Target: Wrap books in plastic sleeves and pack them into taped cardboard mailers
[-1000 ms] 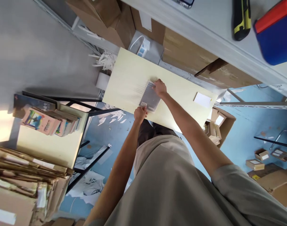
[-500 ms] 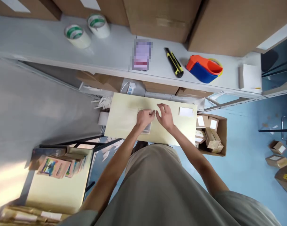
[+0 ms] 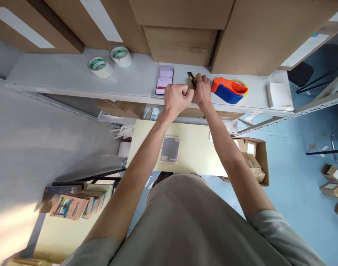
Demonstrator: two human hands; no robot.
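My right hand (image 3: 202,88) is over the shelf with its fingers curled down around a black and yellow utility knife (image 3: 191,78). Only the knife's front part shows; the rest is under the hand. Close beside it, my left hand (image 3: 177,98) is a fist above the shelf's front edge, near the phone (image 3: 163,82); what it holds, if anything, is hidden. On the pale yellow table (image 3: 195,159) below lies a flat, dark-covered item, like a book or case in clear wrap (image 3: 170,149).
An orange and blue tape dispenser (image 3: 229,90) stands just right of my right hand. Tape rolls (image 3: 101,67) and a white paper stack (image 3: 279,96) sit on the shelf, with cartons (image 3: 182,44) behind. A box of small parcels (image 3: 261,159) is right of the table.
Both hands have moved up and away from the table to the shelf. My right hand has closed on the utility knife. The flat item on the table is now uncovered.
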